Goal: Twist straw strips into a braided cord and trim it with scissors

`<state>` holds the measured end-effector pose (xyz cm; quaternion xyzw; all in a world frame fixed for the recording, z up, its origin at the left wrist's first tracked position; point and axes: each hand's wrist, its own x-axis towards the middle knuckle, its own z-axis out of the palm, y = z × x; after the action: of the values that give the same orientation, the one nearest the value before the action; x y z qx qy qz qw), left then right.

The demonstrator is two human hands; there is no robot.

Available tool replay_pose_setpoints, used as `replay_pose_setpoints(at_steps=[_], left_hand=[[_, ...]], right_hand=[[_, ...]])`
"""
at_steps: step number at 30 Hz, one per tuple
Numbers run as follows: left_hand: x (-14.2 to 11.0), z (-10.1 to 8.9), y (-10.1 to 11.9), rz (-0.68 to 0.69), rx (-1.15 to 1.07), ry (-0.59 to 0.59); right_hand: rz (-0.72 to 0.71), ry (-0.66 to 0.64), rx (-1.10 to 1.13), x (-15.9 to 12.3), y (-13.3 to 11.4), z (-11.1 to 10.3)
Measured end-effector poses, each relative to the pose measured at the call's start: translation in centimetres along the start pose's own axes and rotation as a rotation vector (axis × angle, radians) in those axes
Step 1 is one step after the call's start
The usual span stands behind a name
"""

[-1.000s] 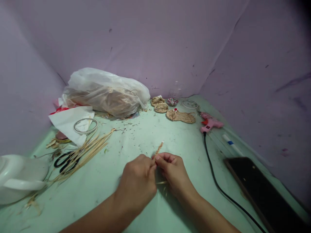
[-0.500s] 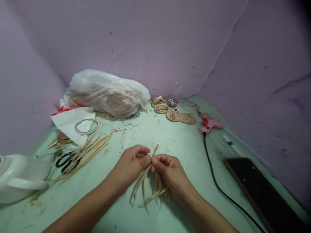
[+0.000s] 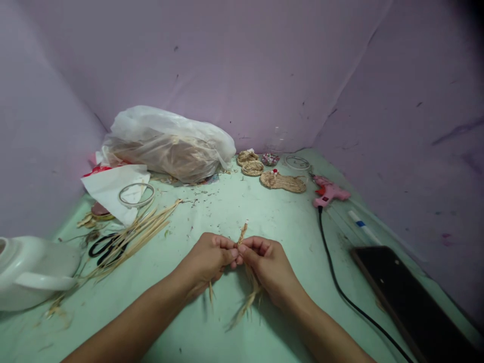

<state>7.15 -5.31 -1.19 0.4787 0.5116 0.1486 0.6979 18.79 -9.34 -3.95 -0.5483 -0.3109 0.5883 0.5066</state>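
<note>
Specked pale green tabletop (image 3: pixel 295 227), purple walls (image 3: pixel 242 60) L, R & back. My L hand (image 3: pixel 207 259) & R hand (image 3: pixel 267 262), side by side, both pinching straw braid (image 3: pixel 242 233) at lower end; plaited part pokes out just past grip, pointing away from me, loose strands (image 3: pixel 249 297) below.

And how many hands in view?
2. The left hand and right hand meet at the short braid, below its white tip, each on its own side. No others show.
</note>
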Motion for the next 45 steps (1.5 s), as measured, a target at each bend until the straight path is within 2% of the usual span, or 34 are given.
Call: replay_pose_setpoints(at_steps=[4,8,10,14,19,22,25,28,30,32,37,40,41,42,44,45], left_hand=[[0.4,0.0,-0.7,0.095,0.106,0.12],[0.7,-0.4,-1.1,0.214,0.191,0.066],[0.7,-0.6,-1.2,0.223,0.163,0.067],[0.7,-0.4,-1.2,0.215,0.085,0.146],[0.9,0.3,-1.7,0.202,0.083,0.291],[1.0,0.9,-1.8,0.184,-0.015,0.353],[0.7,1.3,-1.4,0.098,-0.156,0.398],[0.3,1.3,-0.8,0.006,-0.258,0.384],[0.3,1.3,-0.6,-0.026,-0.301,0.356],[0.3,1.2,-0.6,-0.048,-0.331,0.337],[0.5,1.3,-0.9,-0.05,-0.392,0.314],[0.6,1.2,-0.9,-0.036,-0.342,0.333],[0.6,1.2,-0.9,-0.024,-0.314,0.337],[0.6,1.2,-1.0,-0.009,-0.282,0.336],[0.5,1.3,-1.2,0.022,-0.217,0.314],[0.5,1.4,-1.3,0.035,-0.187,0.295]], right_hand=[[-0.075,0.018,-0.105,0.0,0.1,-0.2],[-0.081,-0.058,-0.18,0.0,-0.1,-0.7],[-0.119,-0.066,-0.292,0.0,-0.4,-1.1],[-0.167,-0.044,-0.627,-0.1,-1.1,-1.8],[-0.137,0.056,-0.771,-0.9,-1.7,-1.5],[-0.296,0.064,-0.868,-1.8,-1.3,-0.7],[-0.591,0.024,-1.095,-2.5,-0.2,0.1],[-0.849,0.064,-1.282,-2.5,0.9,0.4],[-0.959,0.085,-1.36,-2.3,1.4,0.5],[-1.012,0.06,-1.411,-2.2,1.7,0.5],[-0.999,-0.076,-1.434,-2.4,1.8,0.8],[-0.861,-0.219,-1.323,-2.7,0.3,0.4],[-0.789,-0.227,-1.244,-2.7,-0.4,0.1],[-0.72,-0.196,-1.137,-2.6,-1.1,-0.3],[-0.592,0.029,-0.894,-2.2,-2.3,-1.1],[-0.542,0.098,-0.807,-1.9,-2.7,-1.5]])
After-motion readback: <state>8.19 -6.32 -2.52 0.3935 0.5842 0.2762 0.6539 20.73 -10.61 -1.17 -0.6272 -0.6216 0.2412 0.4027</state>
